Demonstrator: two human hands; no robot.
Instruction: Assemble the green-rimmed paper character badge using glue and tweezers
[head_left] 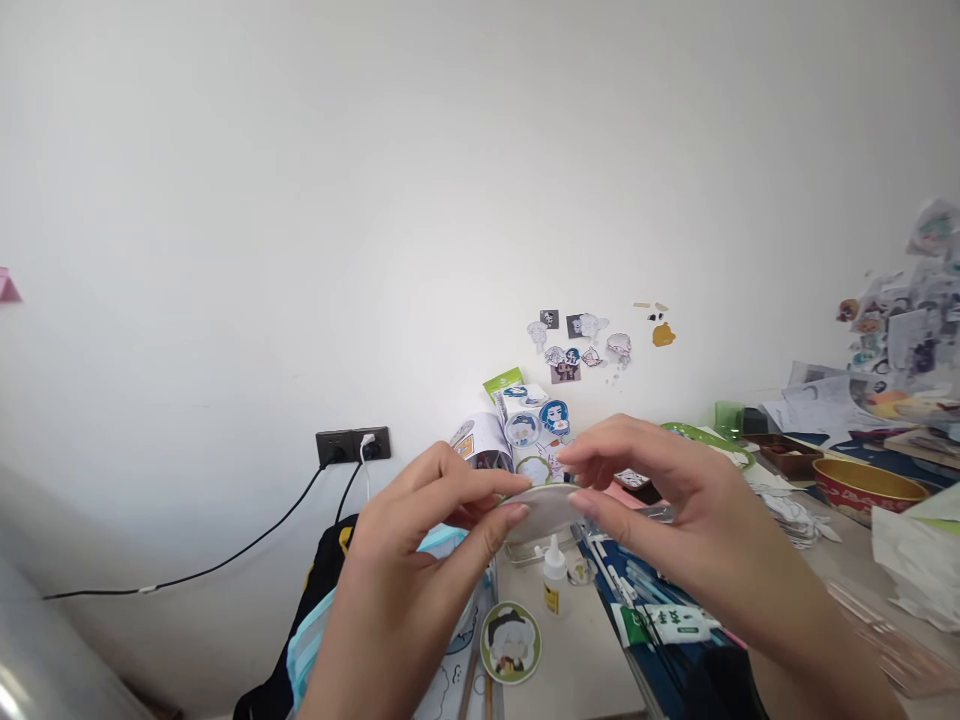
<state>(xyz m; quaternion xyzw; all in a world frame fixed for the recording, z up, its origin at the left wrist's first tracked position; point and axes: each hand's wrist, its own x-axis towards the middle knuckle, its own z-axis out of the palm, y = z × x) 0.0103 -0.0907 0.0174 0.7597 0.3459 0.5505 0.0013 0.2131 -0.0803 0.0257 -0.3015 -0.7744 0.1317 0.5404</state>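
Above the desk (pixel 589 662), the pale disc (pixel 546 512) spans crosswise between hands, left edge pinched by the left hand (pixel 433 522), right edge at the right hand (pixel 679 500) (whether gripped, one cannot tell).

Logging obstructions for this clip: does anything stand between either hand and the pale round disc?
Nothing visible does: the left hand pinches the pale round disc, and the right hand is at its opposite edge.

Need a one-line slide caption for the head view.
Left hand pinches a pale disc, right hand at its edge; white bottle and round character picture on the table.
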